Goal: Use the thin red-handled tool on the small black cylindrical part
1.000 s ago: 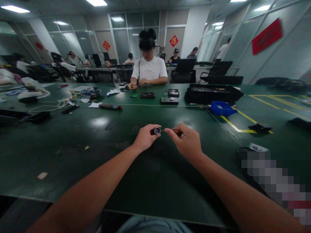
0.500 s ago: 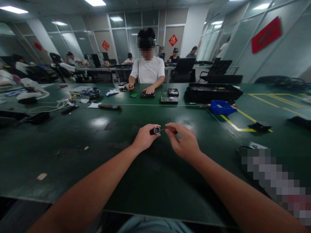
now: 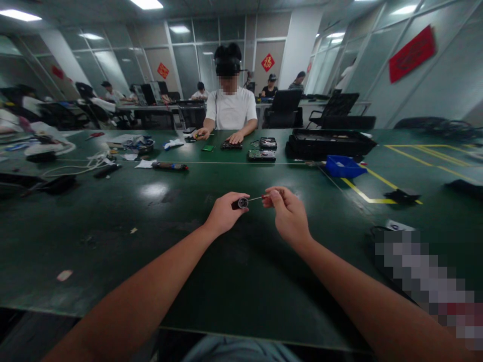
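Observation:
My left hand (image 3: 223, 213) is closed around a small dark cylindrical part (image 3: 243, 203), whose round, silver-rimmed end faces me. What lies behind that end is mostly covered by my fingers. To its right, my right hand (image 3: 289, 213) pinches a thin screwdriver (image 3: 255, 198) by its reddish handle. The metal shaft points left, and its tip is at or very near the right side of the cylinder's rim; whether they touch I cannot tell. Both hands are held over the middle of the green table (image 3: 226, 281).
Across the table a person in a white shirt (image 3: 232, 108) handles a dark hard drive (image 3: 231, 144). Further drives (image 3: 262, 155) lie nearby. Right of them are a long black tray (image 3: 332, 146) and a blue bin (image 3: 345, 167). A cylindrical tool (image 3: 169, 166) lies left.
My right hand has shifted right and turned, so more of the screwdriver shaft shows. My left hand holds the cylinder almost still. The person opposite has moved a hand slightly.

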Available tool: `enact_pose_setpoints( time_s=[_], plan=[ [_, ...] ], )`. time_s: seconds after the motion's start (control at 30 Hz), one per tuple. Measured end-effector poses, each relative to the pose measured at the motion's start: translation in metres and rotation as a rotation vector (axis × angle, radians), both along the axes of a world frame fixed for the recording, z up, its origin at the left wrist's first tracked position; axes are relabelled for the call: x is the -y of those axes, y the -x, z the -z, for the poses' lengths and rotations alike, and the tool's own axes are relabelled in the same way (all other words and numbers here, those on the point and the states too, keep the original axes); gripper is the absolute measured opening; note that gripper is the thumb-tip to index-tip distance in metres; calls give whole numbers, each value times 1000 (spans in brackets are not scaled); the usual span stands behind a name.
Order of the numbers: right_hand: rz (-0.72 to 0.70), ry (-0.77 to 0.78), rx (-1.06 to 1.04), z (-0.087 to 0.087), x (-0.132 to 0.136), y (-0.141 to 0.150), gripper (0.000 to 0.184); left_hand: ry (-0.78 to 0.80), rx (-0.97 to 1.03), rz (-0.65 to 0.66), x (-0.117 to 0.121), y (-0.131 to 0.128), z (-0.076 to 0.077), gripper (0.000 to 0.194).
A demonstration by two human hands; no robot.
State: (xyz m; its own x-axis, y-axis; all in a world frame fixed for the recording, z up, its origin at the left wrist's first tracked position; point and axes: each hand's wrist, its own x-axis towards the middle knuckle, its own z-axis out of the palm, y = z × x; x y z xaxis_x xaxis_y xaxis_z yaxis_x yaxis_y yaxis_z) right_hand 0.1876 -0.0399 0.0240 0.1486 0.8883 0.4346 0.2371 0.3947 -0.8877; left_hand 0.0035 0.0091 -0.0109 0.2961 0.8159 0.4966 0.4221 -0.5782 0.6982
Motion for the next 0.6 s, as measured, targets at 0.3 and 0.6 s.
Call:
enact_pose_setpoints(
  time_s=[0.3,0.6],
  plan=[
    [31,38,-169,-1,-9,-8,25,24,10,-13,-2,1,1,42],
    [101,-88,189,-3,2,-2,23,27,-16,-25,1,0,-2,41]
  ],
)
